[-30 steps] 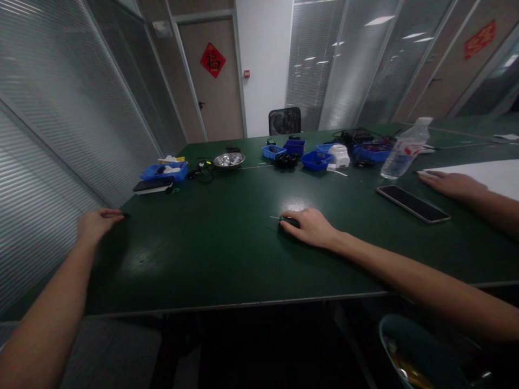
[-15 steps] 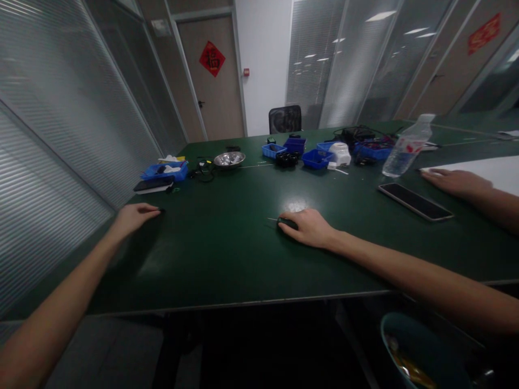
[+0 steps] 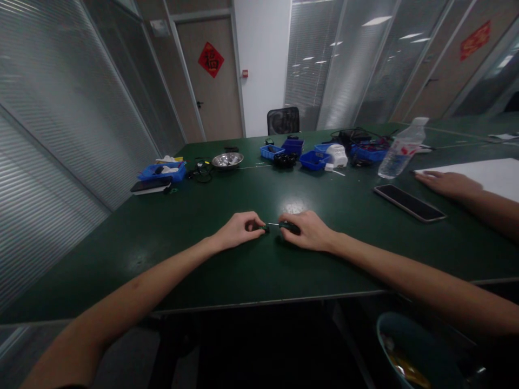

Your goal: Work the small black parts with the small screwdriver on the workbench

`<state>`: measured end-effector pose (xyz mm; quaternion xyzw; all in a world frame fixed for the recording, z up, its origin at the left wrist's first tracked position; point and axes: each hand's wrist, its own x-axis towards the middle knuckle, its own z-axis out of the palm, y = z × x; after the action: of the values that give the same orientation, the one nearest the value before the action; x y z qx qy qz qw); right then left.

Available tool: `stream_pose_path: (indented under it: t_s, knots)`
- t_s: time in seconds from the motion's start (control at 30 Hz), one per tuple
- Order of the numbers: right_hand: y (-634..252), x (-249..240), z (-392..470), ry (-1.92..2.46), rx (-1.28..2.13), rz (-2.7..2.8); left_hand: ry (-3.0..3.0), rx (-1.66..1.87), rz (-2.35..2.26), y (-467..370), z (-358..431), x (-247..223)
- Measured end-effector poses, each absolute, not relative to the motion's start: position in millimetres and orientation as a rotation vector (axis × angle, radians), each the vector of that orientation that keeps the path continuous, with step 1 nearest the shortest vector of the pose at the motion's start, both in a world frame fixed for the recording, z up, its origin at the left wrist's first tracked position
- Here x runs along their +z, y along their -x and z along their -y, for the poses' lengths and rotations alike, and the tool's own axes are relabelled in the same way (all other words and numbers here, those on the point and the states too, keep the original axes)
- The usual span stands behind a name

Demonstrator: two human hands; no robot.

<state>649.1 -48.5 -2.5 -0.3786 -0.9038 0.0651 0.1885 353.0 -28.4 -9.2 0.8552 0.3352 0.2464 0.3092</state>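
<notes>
Near the middle of the green table (image 3: 194,205), my left hand (image 3: 241,229) pinches a small dark green piece (image 3: 265,229) between thumb and fingers. Just to the right, my right hand (image 3: 308,229) is wrapped round the dark handle of a screwdriver (image 3: 289,227). Its thin metal shaft points left, and the tip is close to the small piece; whether they touch I cannot tell.
Behind stand a metal bowl (image 3: 227,160), blue trays (image 3: 314,160) and a blue box (image 3: 162,171) at the left. A phone (image 3: 409,202), a bottle (image 3: 403,148) and another person's hand (image 3: 450,183) on white paper (image 3: 497,175) are at the right.
My left hand has moved right from the table's left side to beside the screwdriver, with a small dark piece in its fingers. My right hand has hardly moved.
</notes>
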Motion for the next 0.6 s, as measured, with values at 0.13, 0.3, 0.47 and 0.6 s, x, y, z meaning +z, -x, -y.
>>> stream_pose_path:
  t_s: [0.13, 0.3, 0.47, 0.6]
  knots:
    - [-648, -1, 49, 1.041, 0.2, 2.587, -2.355, 0.662, -0.841, -349, 36, -7]
    - [-647, 2, 50, 0.994, 0.197, 2.661, -2.443, 0.646, -0.839, -343, 38, -6]
    - [-645, 5, 52, 0.979, 0.216, 2.672, -2.474, 0.65, -0.797, -344, 38, -7]
    - [-645, 6, 53, 0.971, 0.221, 2.676, -2.476, 0.639, -0.794, -344, 38, -7]
